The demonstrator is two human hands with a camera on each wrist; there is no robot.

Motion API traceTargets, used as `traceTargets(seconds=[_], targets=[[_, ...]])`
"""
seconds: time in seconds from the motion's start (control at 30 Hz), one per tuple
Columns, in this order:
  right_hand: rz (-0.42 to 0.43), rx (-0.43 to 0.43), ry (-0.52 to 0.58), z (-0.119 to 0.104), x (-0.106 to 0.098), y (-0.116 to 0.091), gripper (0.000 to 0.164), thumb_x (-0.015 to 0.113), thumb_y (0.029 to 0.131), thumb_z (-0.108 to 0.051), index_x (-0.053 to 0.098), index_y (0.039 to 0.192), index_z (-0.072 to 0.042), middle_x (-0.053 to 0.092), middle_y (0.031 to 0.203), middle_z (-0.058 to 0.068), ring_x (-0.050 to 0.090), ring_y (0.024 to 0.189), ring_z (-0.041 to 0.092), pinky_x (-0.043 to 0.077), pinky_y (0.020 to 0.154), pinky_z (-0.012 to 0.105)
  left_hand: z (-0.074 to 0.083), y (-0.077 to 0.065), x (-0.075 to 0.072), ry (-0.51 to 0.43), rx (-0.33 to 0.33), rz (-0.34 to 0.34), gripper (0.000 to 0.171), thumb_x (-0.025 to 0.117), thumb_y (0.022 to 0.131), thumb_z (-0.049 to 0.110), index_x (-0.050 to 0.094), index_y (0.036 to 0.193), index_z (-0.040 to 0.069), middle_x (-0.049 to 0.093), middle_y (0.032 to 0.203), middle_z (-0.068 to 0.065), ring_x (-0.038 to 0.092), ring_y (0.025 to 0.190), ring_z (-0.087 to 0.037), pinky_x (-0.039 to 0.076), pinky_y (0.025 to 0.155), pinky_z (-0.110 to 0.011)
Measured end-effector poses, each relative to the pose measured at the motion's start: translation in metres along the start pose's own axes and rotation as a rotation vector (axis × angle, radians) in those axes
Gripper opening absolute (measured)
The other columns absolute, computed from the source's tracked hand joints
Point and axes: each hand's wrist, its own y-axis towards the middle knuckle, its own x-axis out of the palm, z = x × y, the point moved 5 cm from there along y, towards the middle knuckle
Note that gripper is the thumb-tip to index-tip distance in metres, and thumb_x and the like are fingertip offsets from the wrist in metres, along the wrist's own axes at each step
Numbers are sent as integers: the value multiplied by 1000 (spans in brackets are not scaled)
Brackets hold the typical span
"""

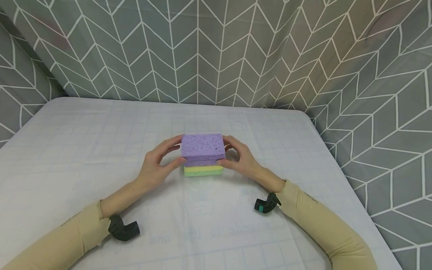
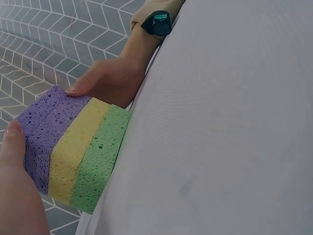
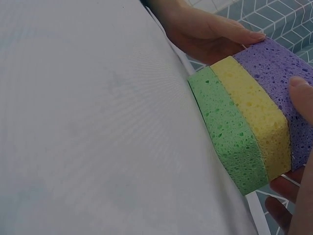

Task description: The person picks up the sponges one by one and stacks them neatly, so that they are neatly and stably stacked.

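A stack of sponges stands on the white table, pressed together in layers. Green sponge point(image 2: 100, 159) is at the bottom, yellow sponge point(image 2: 76, 149) in the middle and purple sponge point(image 1: 203, 145) on top. A faint line runs along the purple front in the head view; I cannot tell whether it parts two purple sponges. My left hand point(image 1: 156, 161) grips the purple layer's left end, thumb at the front and fingers toward the back. At the opposite end my right hand point(image 1: 242, 158) holds the same layer likewise. Fingertips behind the stack are partly hidden.
A white cloth with faint grid lines covers the table point(image 1: 101, 131). Grey curtains point(image 1: 209, 48) with white zigzag lines hang behind it and along the sides. Black wrist cameras point(image 1: 124, 229) sit on both forearms, by the beige sleeves.
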Motion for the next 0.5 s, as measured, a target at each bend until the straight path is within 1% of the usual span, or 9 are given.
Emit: traceTargets(seconds=[0.1,0.23,0.33,0.5], targets=[[2,0,-1,0,0,-1,71,77,86,-40,51,142,-4,63,123,12,58,111,21,54,93,36,0,0,0,-4,4,1,67,74,79,-16,54,141,2,57,142,-14,57,127,-15,49,108,-37],[9,-11,2,-1,-1,-1,67,79,85,-28,52,141,-2,63,122,13,58,111,20,54,92,36,-1,0,0,-3,8,5,68,74,79,-17,54,141,2,57,142,-14,58,126,-15,49,109,-35],[13,-16,8,-1,-1,0,66,80,84,-23,52,140,-2,63,122,14,58,110,20,54,92,37,-1,1,0,0,10,9,68,75,78,-17,55,140,2,58,141,-15,59,125,-14,49,109,-34],[11,-11,14,-2,-2,0,67,80,84,-25,53,140,-2,63,122,14,58,111,20,54,92,37,-1,1,-1,-1,0,9,68,75,78,-17,55,141,2,58,142,-14,59,125,-13,49,109,-33]])
